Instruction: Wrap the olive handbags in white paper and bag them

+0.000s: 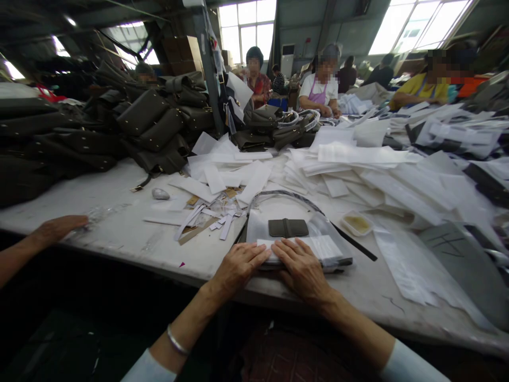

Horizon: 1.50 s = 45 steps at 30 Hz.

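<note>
A dark handbag [347,261] lies at the table's front edge, partly covered by translucent wrapping sheet [254,229]. On top sits a small grey-green flap piece [288,228], and a wrapped handle [290,194] arches behind it. Across the near side runs a folded white strip [324,248]. My left hand [242,263] rests on its left end, fingers stretched and flat. Beside it, my right hand [301,267] presses the strip with extended fingers, its thumb low at the bag's front edge. The bag's underside is hidden.
Another person's hand [59,231] touches clear plastic at left. Dark bags [151,119] pile up at back left; white sheets [358,170] heap at back right. Paper scraps [217,212], a small dish [357,224] and a grey marked panel [465,265] lie nearby. Several people work beyond.
</note>
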{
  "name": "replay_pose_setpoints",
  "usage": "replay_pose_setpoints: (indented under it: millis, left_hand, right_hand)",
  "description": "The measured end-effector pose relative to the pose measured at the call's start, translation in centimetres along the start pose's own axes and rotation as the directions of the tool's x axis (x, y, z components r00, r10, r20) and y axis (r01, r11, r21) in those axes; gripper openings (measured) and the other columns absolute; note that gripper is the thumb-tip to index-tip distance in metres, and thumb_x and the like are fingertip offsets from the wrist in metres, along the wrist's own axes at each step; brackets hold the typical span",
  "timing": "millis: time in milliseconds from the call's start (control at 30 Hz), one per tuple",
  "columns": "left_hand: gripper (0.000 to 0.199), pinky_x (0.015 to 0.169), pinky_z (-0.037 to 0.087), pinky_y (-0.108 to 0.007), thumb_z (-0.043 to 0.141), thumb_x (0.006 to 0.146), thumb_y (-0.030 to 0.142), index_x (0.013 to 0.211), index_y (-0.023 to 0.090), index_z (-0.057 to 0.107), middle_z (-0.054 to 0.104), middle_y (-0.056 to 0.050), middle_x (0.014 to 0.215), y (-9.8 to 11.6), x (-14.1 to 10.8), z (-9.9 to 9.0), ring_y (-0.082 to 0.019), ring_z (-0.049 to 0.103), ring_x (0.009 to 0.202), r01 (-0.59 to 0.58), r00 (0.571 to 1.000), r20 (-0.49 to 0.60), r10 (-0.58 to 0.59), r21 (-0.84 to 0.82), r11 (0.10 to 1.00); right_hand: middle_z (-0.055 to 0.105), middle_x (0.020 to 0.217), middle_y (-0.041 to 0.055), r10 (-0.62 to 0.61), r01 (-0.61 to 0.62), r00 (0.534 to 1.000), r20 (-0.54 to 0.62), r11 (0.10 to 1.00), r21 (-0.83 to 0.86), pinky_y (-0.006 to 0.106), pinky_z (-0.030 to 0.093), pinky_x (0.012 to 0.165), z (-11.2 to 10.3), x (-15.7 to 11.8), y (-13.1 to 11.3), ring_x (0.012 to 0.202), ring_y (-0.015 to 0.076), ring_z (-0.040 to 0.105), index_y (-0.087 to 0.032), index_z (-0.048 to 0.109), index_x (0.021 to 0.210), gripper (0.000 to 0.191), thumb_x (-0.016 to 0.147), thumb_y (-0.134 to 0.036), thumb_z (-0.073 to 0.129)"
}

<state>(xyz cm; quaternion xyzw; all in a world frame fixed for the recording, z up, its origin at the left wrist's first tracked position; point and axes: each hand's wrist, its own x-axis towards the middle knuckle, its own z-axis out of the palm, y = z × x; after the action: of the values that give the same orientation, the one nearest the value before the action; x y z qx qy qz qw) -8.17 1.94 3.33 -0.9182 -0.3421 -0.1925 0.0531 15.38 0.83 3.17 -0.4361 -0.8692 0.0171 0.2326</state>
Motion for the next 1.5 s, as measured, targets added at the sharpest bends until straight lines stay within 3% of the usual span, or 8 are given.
replay_pose_setpoints:
  millis: [167,400,533,767,1000,1200,1367,1500]
  left_hand:
    - [0.033,0.079,0.052,-0.030,0.061,0.091,0.024,0.124,0.025,0.059,0.071,-0.004,0.116,-0.9,0.8,1.1,-0.016,0.067,0.100,0.089,0.993,-0.070,-0.098,-0.114,0.989]
    - [0.037,0.108,0.041,-0.046,0.042,0.097,0.013,0.130,0.021,0.056,0.068,-0.006,0.122,1.2,0.0,0.9,-0.021,0.055,0.125,0.056,0.981,-0.187,-0.043,0.065,0.996]
    - [0.028,0.105,0.043,-0.043,0.042,0.097,0.012,0.116,0.015,0.062,0.071,-0.009,0.112,2.6,0.3,1.5,-0.020,0.063,0.112,0.048,0.959,-0.282,0.013,0.209,0.977]
    - [0.038,0.103,0.045,-0.046,0.033,0.094,0.008,0.125,-0.001,0.053,0.062,-0.025,0.126,4.8,0.1,1.9,-0.030,0.060,0.119,0.067,0.988,-0.154,0.014,0.513,0.856]
    - [0.035,0.090,0.051,-0.040,0.039,0.093,0.005,0.126,0.005,0.050,0.065,-0.020,0.120,2.3,0.9,1.1,-0.025,0.066,0.105,-0.086,0.996,0.005,0.094,0.438,0.895]
    - [0.039,0.085,0.051,-0.038,0.040,0.089,0.004,0.126,0.005,0.052,0.066,-0.019,0.115,1.5,2.5,-0.7,-0.024,0.065,0.097,-0.076,0.995,-0.039,0.095,0.348,0.935]
    - [0.047,0.088,0.050,-0.038,0.036,0.082,-0.001,0.125,0.005,0.054,0.067,-0.017,0.114,1.9,3.2,-0.6,-0.024,0.065,0.099,-0.042,0.982,-0.161,0.098,0.321,0.946]
    - [0.044,0.104,0.041,-0.045,0.036,0.086,0.001,0.123,0.008,0.058,0.065,-0.015,0.122,2.0,2.7,0.4,-0.028,0.057,0.119,0.039,0.959,-0.276,0.067,0.361,0.932]
  right_hand:
    - [0.066,0.126,0.0104,0.028,-0.026,0.998,0.060,0.999,-0.037,0.053,0.040,0.103,-0.7,1.2,-0.5,0.116,0.0315,0.059,-0.020,0.059,0.126,0.046,0.082,-0.023,0.071]
    - [0.067,0.125,0.0091,-0.056,0.047,0.991,-0.123,0.996,-0.079,0.049,0.035,0.108,0.9,0.2,-0.3,0.117,0.0269,0.058,-0.020,0.060,0.125,0.038,0.088,-0.015,0.056]
    - [0.068,0.123,0.0081,-0.084,0.064,0.981,-0.172,0.991,-0.120,0.048,0.033,0.108,1.5,-0.1,-0.4,0.116,0.0258,0.058,-0.021,0.061,0.124,0.035,0.092,-0.013,0.048]
    - [0.068,0.121,0.0072,-0.080,0.056,0.979,-0.186,0.990,-0.128,0.047,0.033,0.108,1.7,0.1,-0.5,0.116,0.0253,0.058,-0.022,0.062,0.122,0.034,0.094,-0.014,0.045]
    - [0.068,0.122,0.0091,-0.048,0.026,0.987,-0.155,0.989,-0.145,0.049,0.035,0.107,1.4,0.5,-0.7,0.117,0.0277,0.057,-0.021,0.061,0.120,0.030,0.090,-0.020,0.060]
    - [0.057,0.135,0.0152,-0.073,0.045,0.990,-0.124,0.975,-0.217,0.052,0.032,0.108,0.3,1.1,-0.8,0.122,0.0338,0.050,-0.015,0.045,0.137,0.075,0.076,-0.043,0.077]
    - [0.066,0.103,0.0099,-0.077,0.061,0.996,-0.052,0.964,-0.257,0.043,0.044,0.087,-0.9,2.4,-0.2,0.092,0.0262,0.056,-0.015,0.056,0.113,0.030,0.088,-0.031,0.060]
    - [0.066,0.094,0.0075,-0.102,0.099,0.995,0.002,0.962,-0.256,0.040,0.045,0.079,-0.5,2.9,-0.2,0.084,0.0242,0.057,-0.016,0.057,0.101,0.014,0.090,-0.025,0.054]
